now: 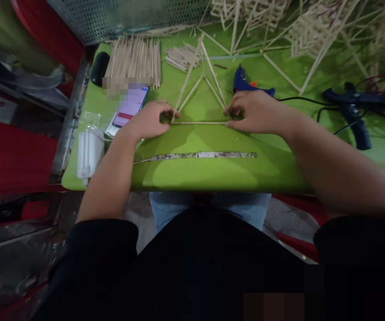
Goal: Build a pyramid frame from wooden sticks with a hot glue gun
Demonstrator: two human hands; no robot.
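A frame of thin wooden sticks (187, 84), joined into triangles with one peak pointing away from me, stands over the green table. Its near side is a single stick (199, 123) running from hand to hand. My left hand (152, 118) pinches the near left corner between thumb and fingers. At the near right corner, my right hand (250, 111) has its fingers closed on the joint in the same way. A blue glue gun (242, 82) lies just beyond my right hand. Closer to me rests a flat stained metal strip (209, 155).
Bundled long sticks (134, 60) and a pile of shorter sticks (182, 57) lie at the back. A phone (131, 106) and a white device (90, 151) sit left. Stick structures (312, 35) crowd the back right. A dark tool (356, 111) with cables lies right.
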